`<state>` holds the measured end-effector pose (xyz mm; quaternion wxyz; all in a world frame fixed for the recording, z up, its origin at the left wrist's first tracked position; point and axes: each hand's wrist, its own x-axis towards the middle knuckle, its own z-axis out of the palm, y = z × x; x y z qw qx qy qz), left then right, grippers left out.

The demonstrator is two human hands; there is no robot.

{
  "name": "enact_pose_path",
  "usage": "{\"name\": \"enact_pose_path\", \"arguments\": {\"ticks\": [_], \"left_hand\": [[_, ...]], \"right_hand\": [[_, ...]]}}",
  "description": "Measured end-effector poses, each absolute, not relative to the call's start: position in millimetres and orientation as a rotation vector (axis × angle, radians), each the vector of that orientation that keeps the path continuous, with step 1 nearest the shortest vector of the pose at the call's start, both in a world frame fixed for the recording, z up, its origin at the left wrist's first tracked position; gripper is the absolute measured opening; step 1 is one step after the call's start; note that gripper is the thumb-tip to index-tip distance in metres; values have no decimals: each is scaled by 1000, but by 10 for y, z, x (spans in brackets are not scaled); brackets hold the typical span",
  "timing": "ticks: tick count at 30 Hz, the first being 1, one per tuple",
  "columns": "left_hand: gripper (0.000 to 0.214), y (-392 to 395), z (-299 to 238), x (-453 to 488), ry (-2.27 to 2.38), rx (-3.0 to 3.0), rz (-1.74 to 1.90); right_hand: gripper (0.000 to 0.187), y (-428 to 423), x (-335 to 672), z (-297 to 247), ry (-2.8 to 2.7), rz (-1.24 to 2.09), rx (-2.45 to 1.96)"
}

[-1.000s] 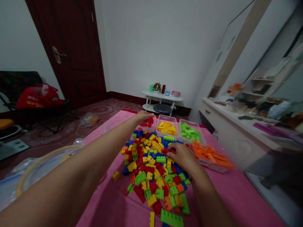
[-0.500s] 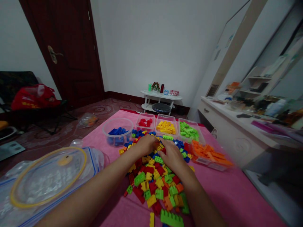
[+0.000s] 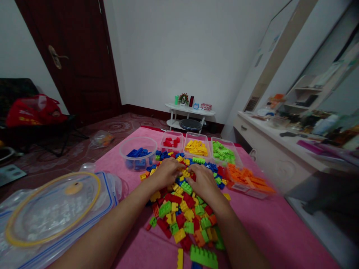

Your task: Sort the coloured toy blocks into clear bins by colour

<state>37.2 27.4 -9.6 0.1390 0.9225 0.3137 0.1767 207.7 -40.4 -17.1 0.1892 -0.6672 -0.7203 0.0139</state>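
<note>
Loose toy building blocks (image 3: 182, 209) in red, yellow, green, blue and orange lie heaped on a pink cloth. At the far part of the heap, my left hand (image 3: 167, 172) has its fingers curled down over the blocks, and what is under its fingertips is hidden. Opposite it, my right hand (image 3: 206, 183) reaches in with thumb and forefinger apart. A red block (image 3: 193, 176) shows in that gap, seemingly lying in the heap. Between the two hands sits a yellow block (image 3: 185, 173), close to the fingertips of both.
Behind the heap stand a round tub (image 3: 138, 154) of blue blocks and clear boxes of red (image 3: 172, 142), yellow (image 3: 196, 148) and green blocks (image 3: 223, 151). An orange-block box (image 3: 249, 181) is at right. A yellow-rimmed lid (image 3: 53, 209) rests on plastic bags at left.
Both hands have drawn slightly nearer to me, and a wider gap has opened between them, uncovering yellow blocks. The whole view has shifted a little.
</note>
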Motion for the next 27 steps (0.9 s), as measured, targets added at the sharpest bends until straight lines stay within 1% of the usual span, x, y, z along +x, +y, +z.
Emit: {"name": "enact_pose_path", "arguments": {"ticks": [5,9,12,15,17,21,27], "left_hand": [[29,310,-81,357,839,2682,595],[28,340,-27,313,802,2660,680],[28,367,13,245,1047,2634,683],[29,375,19,194,1478,2559,540],[27,365,-4,193,1651,2532,420],[19,330,-100,260,1658,2614,339],[17,335,-150,299,1669,2607,464]], "right_hand": [[19,-382,2067,-179,-1947,49,-1846],[14,-388,2066,-124,-1852,76,-1821],[15,-374,2102,-79,-1709,103,-1848],[32,-338,2160,-75,-1538,179,-1787],[39,-314,2188,-88,-1471,250,-1691],[31,-302,2179,-100,-1468,321,-1571],[27,-319,2129,-71,-1438,393,-1473]]}}
